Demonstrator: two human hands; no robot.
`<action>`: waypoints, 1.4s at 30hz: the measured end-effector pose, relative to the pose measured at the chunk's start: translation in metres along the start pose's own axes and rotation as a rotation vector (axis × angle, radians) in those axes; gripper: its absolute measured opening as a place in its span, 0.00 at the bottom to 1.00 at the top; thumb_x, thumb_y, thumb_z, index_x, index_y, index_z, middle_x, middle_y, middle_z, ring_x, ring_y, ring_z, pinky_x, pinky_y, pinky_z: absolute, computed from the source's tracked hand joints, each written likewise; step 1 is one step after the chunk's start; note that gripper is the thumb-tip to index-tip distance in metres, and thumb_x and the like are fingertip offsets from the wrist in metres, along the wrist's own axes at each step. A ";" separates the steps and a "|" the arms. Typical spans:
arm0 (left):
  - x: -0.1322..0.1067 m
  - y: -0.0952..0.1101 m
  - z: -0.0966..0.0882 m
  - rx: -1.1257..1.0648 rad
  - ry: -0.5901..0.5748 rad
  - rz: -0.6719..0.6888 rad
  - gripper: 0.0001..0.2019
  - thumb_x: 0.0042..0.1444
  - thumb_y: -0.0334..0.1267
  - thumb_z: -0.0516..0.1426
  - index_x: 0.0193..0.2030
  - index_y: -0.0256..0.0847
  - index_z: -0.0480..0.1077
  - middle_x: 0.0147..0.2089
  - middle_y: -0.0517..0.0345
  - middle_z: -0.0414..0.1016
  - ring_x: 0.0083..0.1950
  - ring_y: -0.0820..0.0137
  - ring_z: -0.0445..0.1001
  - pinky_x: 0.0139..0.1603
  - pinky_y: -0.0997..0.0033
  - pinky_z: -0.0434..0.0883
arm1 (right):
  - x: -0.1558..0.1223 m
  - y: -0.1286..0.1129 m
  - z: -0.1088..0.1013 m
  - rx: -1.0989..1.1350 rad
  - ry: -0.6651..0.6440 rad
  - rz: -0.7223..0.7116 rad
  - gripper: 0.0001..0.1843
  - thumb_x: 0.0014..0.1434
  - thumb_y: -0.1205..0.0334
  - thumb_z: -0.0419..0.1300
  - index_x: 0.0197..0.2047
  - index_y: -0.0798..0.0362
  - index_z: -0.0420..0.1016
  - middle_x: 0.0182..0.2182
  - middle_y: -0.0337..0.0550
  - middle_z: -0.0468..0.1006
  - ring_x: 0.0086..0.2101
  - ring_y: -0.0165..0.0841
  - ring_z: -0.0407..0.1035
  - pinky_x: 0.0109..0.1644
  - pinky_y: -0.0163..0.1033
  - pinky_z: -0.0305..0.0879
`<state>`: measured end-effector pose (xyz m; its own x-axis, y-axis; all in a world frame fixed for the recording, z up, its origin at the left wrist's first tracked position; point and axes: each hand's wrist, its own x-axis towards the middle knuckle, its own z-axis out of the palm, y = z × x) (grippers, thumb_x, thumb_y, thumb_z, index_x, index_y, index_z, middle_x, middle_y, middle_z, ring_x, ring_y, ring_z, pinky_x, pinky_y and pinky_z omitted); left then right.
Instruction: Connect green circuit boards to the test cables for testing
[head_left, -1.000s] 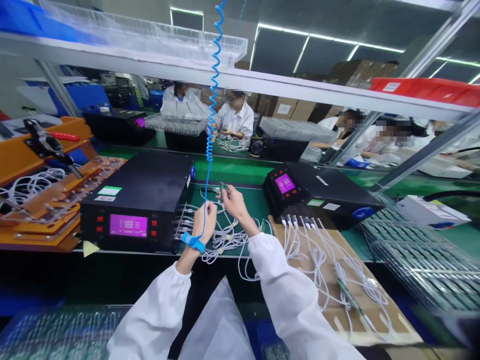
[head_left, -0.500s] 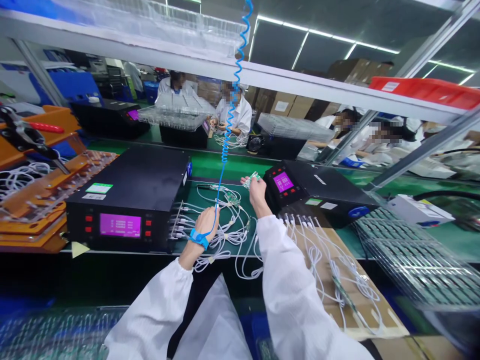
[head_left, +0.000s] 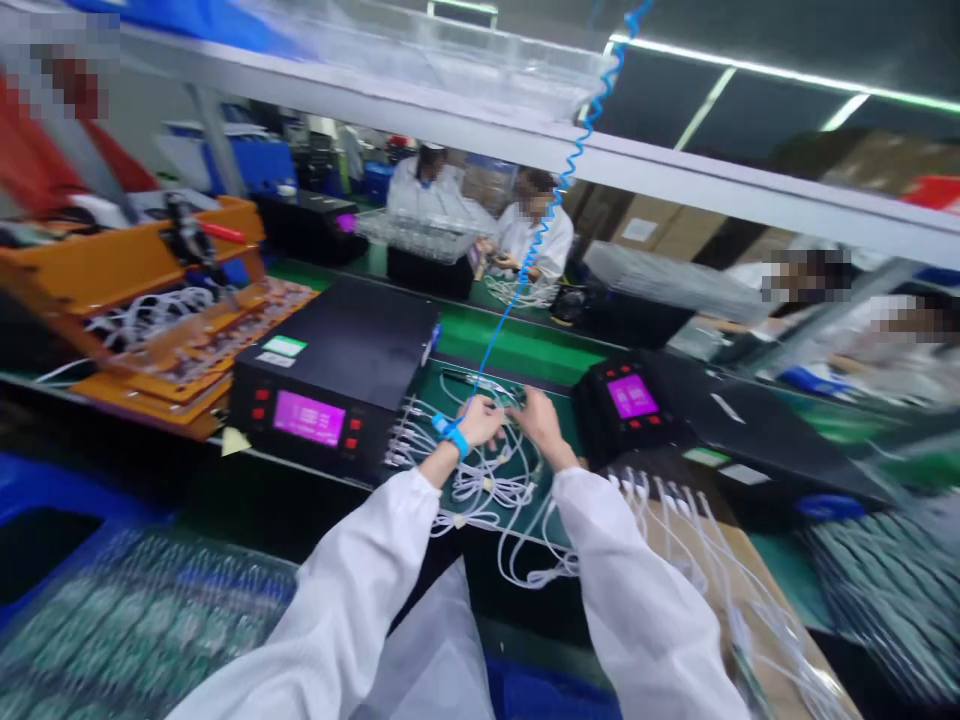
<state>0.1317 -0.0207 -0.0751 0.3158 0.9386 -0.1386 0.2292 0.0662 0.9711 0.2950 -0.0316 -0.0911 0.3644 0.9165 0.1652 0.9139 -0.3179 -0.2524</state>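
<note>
My left hand (head_left: 480, 424), with a blue wrist strap (head_left: 451, 437), is closed in a pinch above the bundled white cables (head_left: 491, 488) on the green bench. Close by on its right, my right hand (head_left: 541, 422) has its fingertips drawn together, nearly meeting the left ones. Whatever lies between the fingers is too small and blurred to make out. The cables plug into the side of a black test box (head_left: 330, 380) with a lit magenta screen, left of my hands.
A second black box (head_left: 630, 400) stands to the right, with cables over cardboard (head_left: 739, 560). An orange fixture (head_left: 187, 370) is at the left. Trays of green boards (head_left: 150, 610) lie lower left. The blue coiled cord (head_left: 559, 190) hangs from above. Co-workers sit across the bench.
My right hand, which held up a small green circuit board, has come down and left beside my left hand. The board no longer shows clearly. The view has swung left.
</note>
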 end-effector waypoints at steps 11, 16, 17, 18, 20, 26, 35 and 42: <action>0.032 -0.004 0.023 -0.762 -0.171 -0.328 0.12 0.71 0.43 0.60 0.48 0.34 0.73 0.40 0.57 0.76 0.34 0.74 0.76 0.34 0.72 0.77 | -0.006 0.009 -0.013 0.215 -0.018 -0.124 0.05 0.63 0.62 0.59 0.40 0.53 0.75 0.37 0.50 0.83 0.37 0.41 0.77 0.40 0.39 0.64; 0.033 -0.008 0.021 -0.816 -0.183 -0.363 0.13 0.71 0.45 0.59 0.43 0.35 0.72 0.33 0.63 0.70 0.26 0.78 0.67 0.27 0.76 0.70 | -0.015 0.005 -0.016 0.294 0.139 -0.233 0.09 0.58 0.57 0.63 0.40 0.51 0.73 0.39 0.49 0.82 0.40 0.43 0.77 0.45 0.43 0.69; 0.031 -0.008 0.022 -0.811 -0.182 -0.355 0.14 0.71 0.46 0.58 0.41 0.35 0.71 0.31 0.64 0.69 0.25 0.78 0.65 0.26 0.77 0.69 | -0.016 0.004 -0.016 0.306 0.155 -0.244 0.11 0.56 0.56 0.65 0.41 0.50 0.73 0.39 0.49 0.82 0.41 0.44 0.77 0.45 0.43 0.70; 0.030 -0.007 0.022 -0.802 -0.177 -0.345 0.14 0.71 0.46 0.58 0.40 0.35 0.71 0.29 0.65 0.67 0.24 0.79 0.63 0.26 0.77 0.67 | -0.017 0.002 -0.015 0.313 0.154 -0.244 0.13 0.56 0.55 0.66 0.43 0.50 0.73 0.39 0.49 0.83 0.41 0.44 0.78 0.45 0.44 0.70; 0.027 -0.006 0.023 -0.775 -0.153 -0.313 0.16 0.71 0.47 0.58 0.37 0.36 0.69 0.27 0.67 0.63 0.22 0.79 0.61 0.25 0.77 0.66 | -0.018 0.000 -0.015 0.311 0.119 -0.214 0.15 0.57 0.53 0.66 0.46 0.49 0.73 0.36 0.47 0.83 0.38 0.45 0.78 0.41 0.43 0.69; 0.022 -0.003 0.025 -0.639 -0.057 -0.206 0.21 0.68 0.53 0.59 0.31 0.38 0.66 0.22 0.69 0.56 0.21 0.79 0.58 0.26 0.77 0.66 | -0.021 -0.005 -0.010 0.287 0.124 -0.223 0.11 0.62 0.55 0.62 0.46 0.49 0.74 0.37 0.49 0.84 0.37 0.44 0.80 0.40 0.41 0.68; 0.014 -0.004 0.033 -0.157 -0.050 -0.013 0.21 0.61 0.57 0.64 0.29 0.42 0.72 0.24 0.59 0.68 0.34 0.65 0.76 0.42 0.65 0.75 | -0.002 0.007 -0.017 0.517 0.312 0.027 0.14 0.58 0.50 0.65 0.33 0.52 0.73 0.33 0.50 0.83 0.34 0.42 0.76 0.42 0.43 0.69; 0.026 0.008 0.038 0.156 -0.100 0.154 0.16 0.66 0.40 0.60 0.25 0.41 0.71 0.34 0.50 0.80 0.50 0.60 0.79 0.57 0.63 0.70 | 0.017 0.012 -0.015 1.055 0.284 0.237 0.17 0.49 0.51 0.74 0.33 0.56 0.77 0.29 0.42 0.82 0.31 0.34 0.75 0.40 0.39 0.72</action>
<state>0.1773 -0.0085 -0.0783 0.4461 0.8948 -0.0169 0.3083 -0.1359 0.9415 0.3148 -0.0232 -0.0772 0.6602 0.7285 0.1829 0.2549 0.0117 -0.9669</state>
